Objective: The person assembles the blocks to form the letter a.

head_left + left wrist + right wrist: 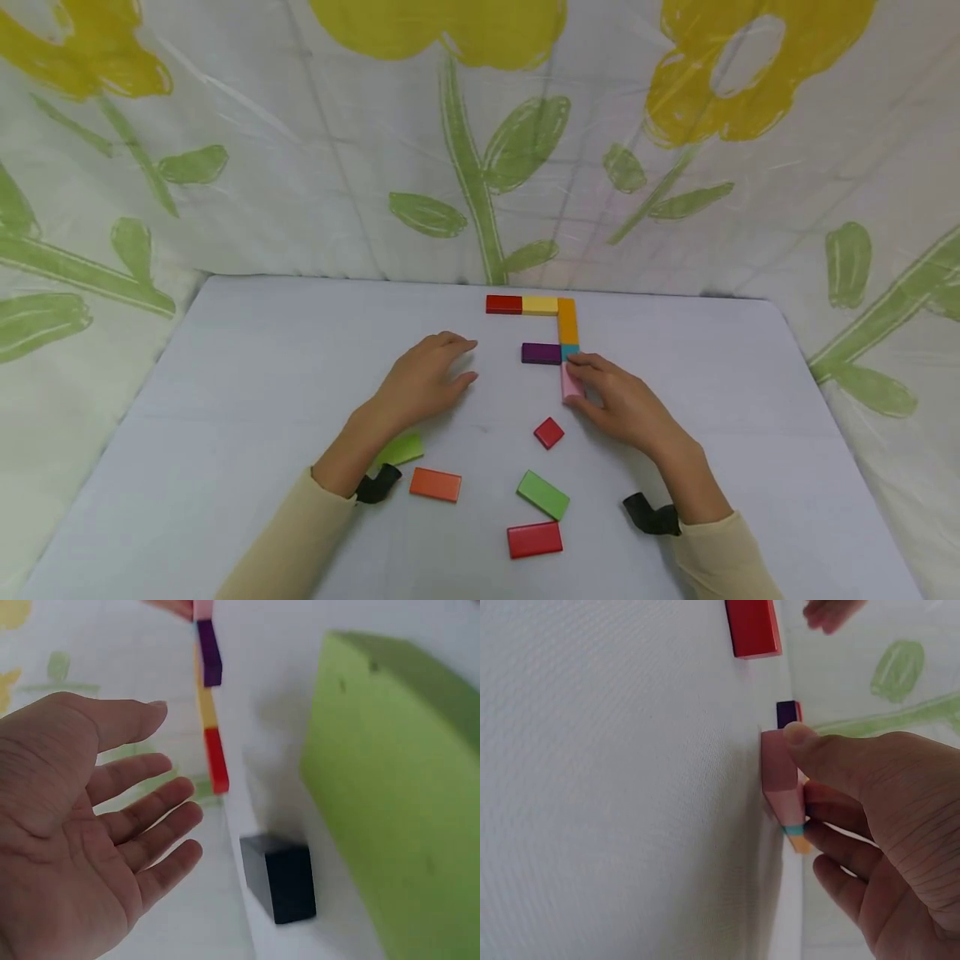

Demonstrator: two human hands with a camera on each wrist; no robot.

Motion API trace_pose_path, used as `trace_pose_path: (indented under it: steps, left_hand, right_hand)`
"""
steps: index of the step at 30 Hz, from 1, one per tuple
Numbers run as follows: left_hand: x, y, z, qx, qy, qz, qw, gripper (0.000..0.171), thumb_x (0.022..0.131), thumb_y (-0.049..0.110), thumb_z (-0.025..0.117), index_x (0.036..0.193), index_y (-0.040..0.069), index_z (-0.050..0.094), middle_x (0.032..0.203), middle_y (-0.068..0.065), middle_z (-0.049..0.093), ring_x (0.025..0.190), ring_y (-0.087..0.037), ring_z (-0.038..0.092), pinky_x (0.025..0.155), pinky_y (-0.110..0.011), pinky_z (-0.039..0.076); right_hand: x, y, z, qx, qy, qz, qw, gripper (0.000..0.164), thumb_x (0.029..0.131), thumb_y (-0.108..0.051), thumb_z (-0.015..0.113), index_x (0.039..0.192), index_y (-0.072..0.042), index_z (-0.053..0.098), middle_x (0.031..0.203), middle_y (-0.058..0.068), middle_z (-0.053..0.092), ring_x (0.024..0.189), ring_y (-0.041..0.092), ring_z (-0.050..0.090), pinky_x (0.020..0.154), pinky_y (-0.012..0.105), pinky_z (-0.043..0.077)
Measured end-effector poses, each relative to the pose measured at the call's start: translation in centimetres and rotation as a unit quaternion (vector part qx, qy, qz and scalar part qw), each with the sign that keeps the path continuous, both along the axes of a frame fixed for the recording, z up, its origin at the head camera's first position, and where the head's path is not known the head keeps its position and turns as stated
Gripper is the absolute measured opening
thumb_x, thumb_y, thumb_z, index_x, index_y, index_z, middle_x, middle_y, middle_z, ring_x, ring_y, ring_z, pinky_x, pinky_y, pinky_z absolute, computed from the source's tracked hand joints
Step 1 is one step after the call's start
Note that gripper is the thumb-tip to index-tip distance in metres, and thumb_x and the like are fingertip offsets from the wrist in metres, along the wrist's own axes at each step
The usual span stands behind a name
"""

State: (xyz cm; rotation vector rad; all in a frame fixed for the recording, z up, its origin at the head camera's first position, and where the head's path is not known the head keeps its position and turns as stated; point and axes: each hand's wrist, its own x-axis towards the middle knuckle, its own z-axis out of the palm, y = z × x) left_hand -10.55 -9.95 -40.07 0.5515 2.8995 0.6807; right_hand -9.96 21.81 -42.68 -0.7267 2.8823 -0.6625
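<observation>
My right hand (621, 402) pinches a pink block (780, 766) between thumb and fingers at the near end of a block line. That line runs back through a small teal block (569, 352) to an orange block (568, 322). A purple block (541, 354) joins it from the left. At the far end, a yellow block (540, 306) and a dark red block (504, 305) extend leftward. My left hand (423, 379) hovers left of the purple block with fingers spread, holding nothing. In the left wrist view its palm (67, 847) shows bare.
Nearer me lie a red square block (549, 433), a green block (543, 495), a red block (535, 540) and an orange-red block (436, 484). A lime block (401, 449) is partly under the left forearm. A black block (281, 877) shows in the left wrist view.
</observation>
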Motion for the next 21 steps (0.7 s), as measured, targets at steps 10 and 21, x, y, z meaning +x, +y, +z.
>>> trace_pose_path:
  steps: [10, 21]
  left_hand:
    - [1.6, -4.3, -0.2, 0.011, -0.008, 0.013, 0.9998, 0.052, 0.099, 0.026, 0.075, 0.146, 0.006, 0.063, 0.144, -0.013, 0.066, 0.136, -0.033, 0.062, 0.114, -0.051, 0.053]
    - [2.1, -6.4, -0.2, -0.015, -0.021, -0.003, 0.9997, 0.061, 0.097, 0.024, 0.076, 0.152, 0.005, 0.057, 0.16, -0.014, 0.055, 0.148, -0.037, 0.053, 0.119, -0.055, 0.047]
  right_hand:
    - [-0.1, 0.2, 0.1, -0.004, 0.005, 0.005, 1.0, 0.052, 0.096, -0.025, 0.08, 0.141, -0.003, 0.067, 0.148, 0.016, 0.063, 0.137, 0.036, 0.063, 0.109, 0.053, 0.056]
    - [-0.2, 0.2, 0.0, -0.01, -0.004, 0.008, 1.0, 0.053, 0.096, -0.026, 0.08, 0.143, -0.003, 0.066, 0.149, 0.016, 0.063, 0.138, 0.036, 0.062, 0.11, 0.052, 0.055]
